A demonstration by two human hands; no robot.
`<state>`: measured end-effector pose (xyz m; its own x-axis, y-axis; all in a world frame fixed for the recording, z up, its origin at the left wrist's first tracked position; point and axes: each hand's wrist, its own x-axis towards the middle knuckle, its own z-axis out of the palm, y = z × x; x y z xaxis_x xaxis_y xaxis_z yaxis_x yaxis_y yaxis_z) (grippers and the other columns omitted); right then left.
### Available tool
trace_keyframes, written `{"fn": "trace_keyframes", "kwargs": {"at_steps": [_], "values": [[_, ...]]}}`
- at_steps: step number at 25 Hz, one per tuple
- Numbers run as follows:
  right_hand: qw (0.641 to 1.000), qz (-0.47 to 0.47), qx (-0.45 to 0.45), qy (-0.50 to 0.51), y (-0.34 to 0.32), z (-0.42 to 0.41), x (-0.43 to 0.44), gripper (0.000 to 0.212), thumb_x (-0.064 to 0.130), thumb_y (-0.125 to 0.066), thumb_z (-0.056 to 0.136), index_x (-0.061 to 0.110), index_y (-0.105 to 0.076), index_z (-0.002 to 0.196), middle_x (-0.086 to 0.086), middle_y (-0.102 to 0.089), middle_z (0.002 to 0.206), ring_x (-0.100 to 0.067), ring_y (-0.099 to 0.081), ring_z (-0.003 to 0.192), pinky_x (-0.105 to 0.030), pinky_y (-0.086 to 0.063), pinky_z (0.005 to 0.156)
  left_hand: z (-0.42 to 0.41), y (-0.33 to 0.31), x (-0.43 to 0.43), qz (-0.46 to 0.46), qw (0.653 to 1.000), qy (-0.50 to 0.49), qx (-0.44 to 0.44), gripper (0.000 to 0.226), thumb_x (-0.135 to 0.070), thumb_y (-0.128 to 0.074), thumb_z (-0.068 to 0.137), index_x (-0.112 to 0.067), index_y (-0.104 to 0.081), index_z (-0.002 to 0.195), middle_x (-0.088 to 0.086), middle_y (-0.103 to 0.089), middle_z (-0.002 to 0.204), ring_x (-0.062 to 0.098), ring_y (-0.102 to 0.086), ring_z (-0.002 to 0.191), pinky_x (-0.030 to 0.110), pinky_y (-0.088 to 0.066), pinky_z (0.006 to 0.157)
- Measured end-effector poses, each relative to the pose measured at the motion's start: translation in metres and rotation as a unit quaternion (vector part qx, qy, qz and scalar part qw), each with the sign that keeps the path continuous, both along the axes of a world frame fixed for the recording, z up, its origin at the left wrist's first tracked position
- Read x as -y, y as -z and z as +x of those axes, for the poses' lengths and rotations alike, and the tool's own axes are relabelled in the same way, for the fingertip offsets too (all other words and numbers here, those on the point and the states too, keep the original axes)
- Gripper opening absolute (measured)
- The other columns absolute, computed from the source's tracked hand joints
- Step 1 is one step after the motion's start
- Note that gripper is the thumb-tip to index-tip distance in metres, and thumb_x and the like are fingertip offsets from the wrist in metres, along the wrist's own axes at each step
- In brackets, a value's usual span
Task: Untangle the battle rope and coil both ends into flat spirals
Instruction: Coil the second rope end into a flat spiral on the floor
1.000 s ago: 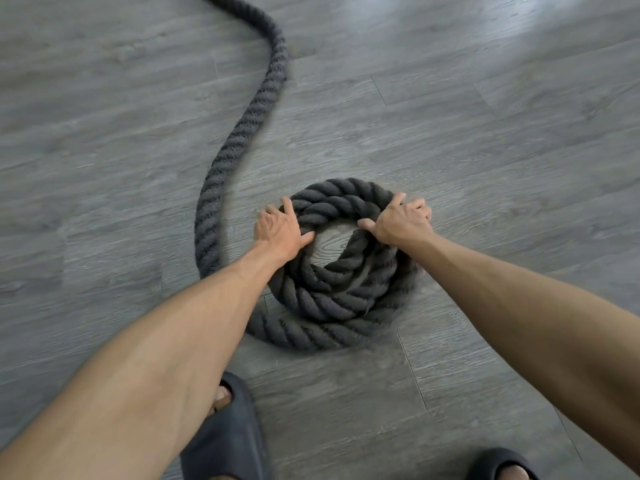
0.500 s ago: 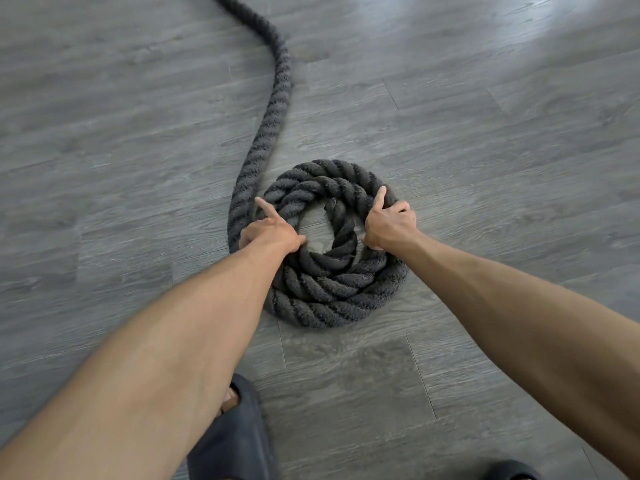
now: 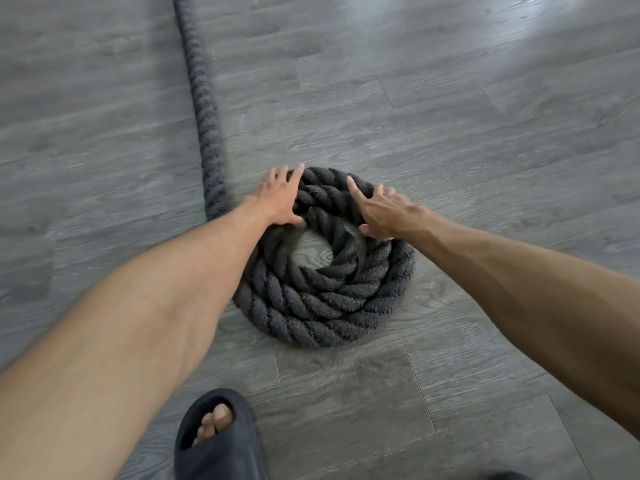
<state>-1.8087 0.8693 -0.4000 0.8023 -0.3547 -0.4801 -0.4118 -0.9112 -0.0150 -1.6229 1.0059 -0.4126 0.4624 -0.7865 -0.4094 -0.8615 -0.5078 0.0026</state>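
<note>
A thick dark grey battle rope lies wound in a flat spiral coil (image 3: 322,303) on the floor, with a small patch of floor showing at its centre. The free length of rope (image 3: 204,109) runs from the coil's left side straight up out of view. My left hand (image 3: 282,199) lies flat on the coil's upper left, fingers straight and spread. My right hand (image 3: 381,209) presses on the upper right turns, index finger stretched out, thumb down against the inner turn.
The floor (image 3: 485,133) is grey wood-look planks all round. My left foot in a dark slide sandal (image 3: 218,441) stands just below the coil. The tip of another sandal (image 3: 509,476) shows at the bottom edge.
The free rope has straightened from a curve into a nearly straight line. Both hands have opened from gripping the turns to pressing flat on the coil's far side.
</note>
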Motion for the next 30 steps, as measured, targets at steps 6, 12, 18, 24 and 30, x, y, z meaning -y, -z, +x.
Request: {"fn": "trace_keyframes", "kwargs": {"at_steps": [6,12,18,24,30], "values": [[0.973,0.016,0.077,0.219,0.01,0.008,-0.028,0.106,0.065,-0.054,0.092,0.0,-0.004,0.159,-0.033,-0.028,0.15,-0.045,-0.035,0.137,-0.055,-0.049,0.099,0.032,0.007,-0.018,-0.018,0.991,-0.086,0.101,0.086,-0.047,-0.078,0.077,0.004,-0.038,0.134,0.025,-0.043,0.13,0.037,-0.041,0.119,0.047,-0.043,0.094],[0.959,0.1,-0.016,0.264,0.003,0.059,-0.066,0.121,0.069,-0.057,0.088,0.005,0.018,0.158,-0.034,-0.036,0.144,-0.042,-0.051,0.123,-0.048,-0.048,0.099,0.085,-0.003,-0.067,0.035,0.969,-0.215,0.117,0.097,-0.052,-0.077,0.076,0.007,-0.034,0.14,0.025,-0.042,0.135,0.037,-0.04,0.123,0.045,-0.044,0.096],[0.957,0.114,-0.063,0.259,-0.008,0.157,-0.105,0.109,0.046,-0.062,0.095,0.015,0.021,0.158,-0.034,-0.034,0.144,-0.042,-0.051,0.121,-0.044,-0.043,0.094,0.149,-0.018,-0.117,0.061,0.941,-0.33,0.054,0.095,-0.044,-0.08,0.077,0.002,-0.029,0.142,0.022,-0.036,0.14,0.035,-0.036,0.127,0.046,-0.048,0.093],[0.984,0.063,-0.086,0.144,-0.019,0.268,-0.075,0.1,0.034,-0.061,0.097,0.024,0.016,0.16,-0.032,-0.032,0.148,-0.045,-0.05,0.12,-0.047,-0.043,0.089,0.226,-0.038,-0.114,0.124,0.917,-0.368,-0.087,0.12,-0.05,-0.078,0.076,-0.016,0.004,0.156,0.025,-0.01,0.157,0.047,-0.018,0.142,0.067,-0.023,0.109],[0.995,0.056,-0.085,-0.021,-0.013,0.387,-0.012,0.103,0.014,-0.063,0.093,0.033,0.013,0.16,-0.03,-0.029,0.152,-0.047,-0.043,0.129,-0.047,-0.041,0.082,0.292,-0.025,-0.051,0.036,0.96,-0.257,-0.105,0.135,-0.081,-0.068,0.062,-0.025,0.01,0.157,0.027,0.0,0.161,0.047,-0.002,0.147,0.063,-0.006,0.117]]}}
